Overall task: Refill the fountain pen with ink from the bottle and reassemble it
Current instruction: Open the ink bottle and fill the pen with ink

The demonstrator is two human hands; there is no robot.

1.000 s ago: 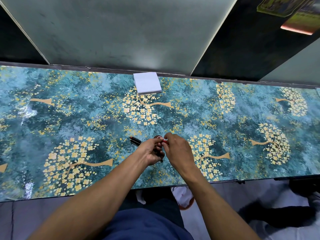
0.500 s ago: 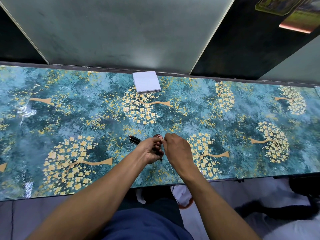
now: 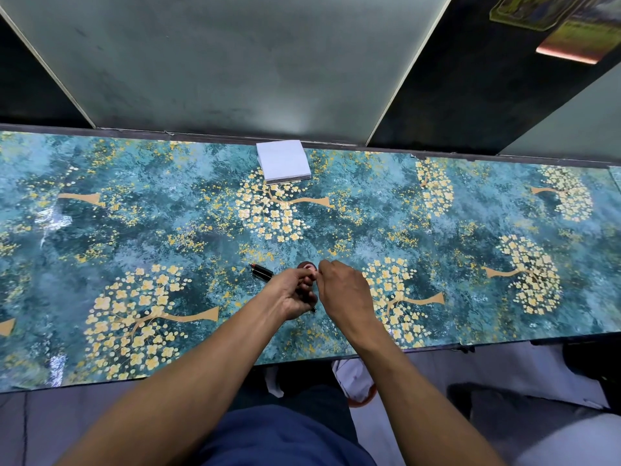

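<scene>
My left hand (image 3: pixel 295 292) and my right hand (image 3: pixel 346 290) meet over the middle of the patterned table, near its front edge. The left hand's fingers curl around a small ink bottle, mostly hidden; only its round dark red top (image 3: pixel 306 266) shows above the fingertips. The right hand's thumb and fingers pinch at that top. A black fountain pen part (image 3: pixel 262 271) with a reddish end lies on the table just left of the left hand. A dark tip (image 3: pixel 314 309) pokes out under the left hand; I cannot tell if it belongs to the same part.
A white stack of paper squares (image 3: pixel 284 164) lies at the table's back edge. The table top (image 3: pixel 134 230) carries a teal sheet with yellow trees. Grey panels rise behind it. The front edge runs just below my wrists.
Both hands stay pressed together at the bottle's top. The right hand's fingers have shifted slightly around it. The pen part has not moved.
</scene>
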